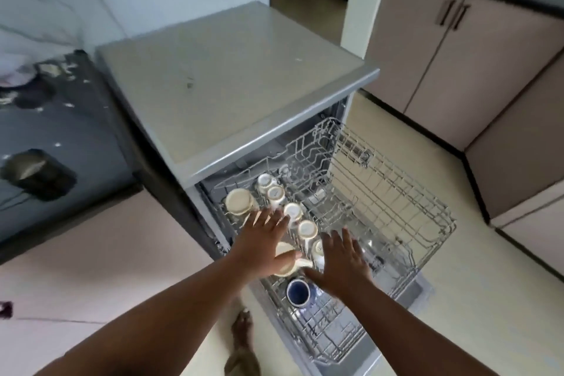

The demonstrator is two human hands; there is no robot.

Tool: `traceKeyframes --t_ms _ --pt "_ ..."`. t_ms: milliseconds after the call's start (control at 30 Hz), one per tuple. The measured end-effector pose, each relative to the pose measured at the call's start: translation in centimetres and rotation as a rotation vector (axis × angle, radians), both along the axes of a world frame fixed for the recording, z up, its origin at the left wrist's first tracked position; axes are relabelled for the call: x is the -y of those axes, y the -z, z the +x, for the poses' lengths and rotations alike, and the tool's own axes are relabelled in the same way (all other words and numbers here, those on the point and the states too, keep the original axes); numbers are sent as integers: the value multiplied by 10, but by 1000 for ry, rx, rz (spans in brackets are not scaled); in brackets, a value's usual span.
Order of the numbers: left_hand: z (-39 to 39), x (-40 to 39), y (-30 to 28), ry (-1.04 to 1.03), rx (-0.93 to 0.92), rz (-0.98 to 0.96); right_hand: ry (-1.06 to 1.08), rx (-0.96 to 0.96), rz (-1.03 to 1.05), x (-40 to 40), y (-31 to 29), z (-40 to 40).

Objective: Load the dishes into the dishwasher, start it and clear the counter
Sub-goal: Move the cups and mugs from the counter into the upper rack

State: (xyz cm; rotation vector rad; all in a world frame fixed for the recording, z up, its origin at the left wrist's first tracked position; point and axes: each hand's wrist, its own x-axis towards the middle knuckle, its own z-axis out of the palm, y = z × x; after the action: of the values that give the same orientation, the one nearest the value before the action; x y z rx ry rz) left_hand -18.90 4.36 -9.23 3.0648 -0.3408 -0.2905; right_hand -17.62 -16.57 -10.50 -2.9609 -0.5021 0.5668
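Observation:
The dishwasher [232, 76] stands open with its upper wire rack [406, 210] pulled out. Along the rack's left side stand several cream cups [239, 200] upside down, and a dark blue mug [298, 292] sits at the near end. My left hand [264, 243] hovers with fingers spread over the cream cups, above a cream mug [288, 265] lying under its palm. My right hand [341, 262] is spread flat over the rack just right of the cups. Neither hand grips anything.
A dark counter [61, 119] at the left carries a black round object [38, 174] and scattered white bits. Beige cabinets [457, 49] line the right wall. My bare foot [242, 327] stands on the pale floor beside the open door [418, 290].

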Motion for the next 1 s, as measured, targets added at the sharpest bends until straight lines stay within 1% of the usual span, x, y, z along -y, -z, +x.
traceKeyframes --t_ms 200,333,533,633,767,1000 --pt "-57 -41 -50 -229 110 -27 -198 113 41 -45 -43 -6" --pt "-95 -76 -80 -376 182 -8 -335 255 130 -91 -71 -18" --pt "-155 -135 -99 -577 206 28 -483 291 147 -163 -104 -45" --pt "-190 -162 -104 -684 224 11 -538 331 169 -195 -117 -70" --pt "-252 -201 -118 -763 277 10 -580 341 160 -242 -131 -117" --pt "-365 -283 -149 -943 337 26 -657 374 241 -329 -150 -207"
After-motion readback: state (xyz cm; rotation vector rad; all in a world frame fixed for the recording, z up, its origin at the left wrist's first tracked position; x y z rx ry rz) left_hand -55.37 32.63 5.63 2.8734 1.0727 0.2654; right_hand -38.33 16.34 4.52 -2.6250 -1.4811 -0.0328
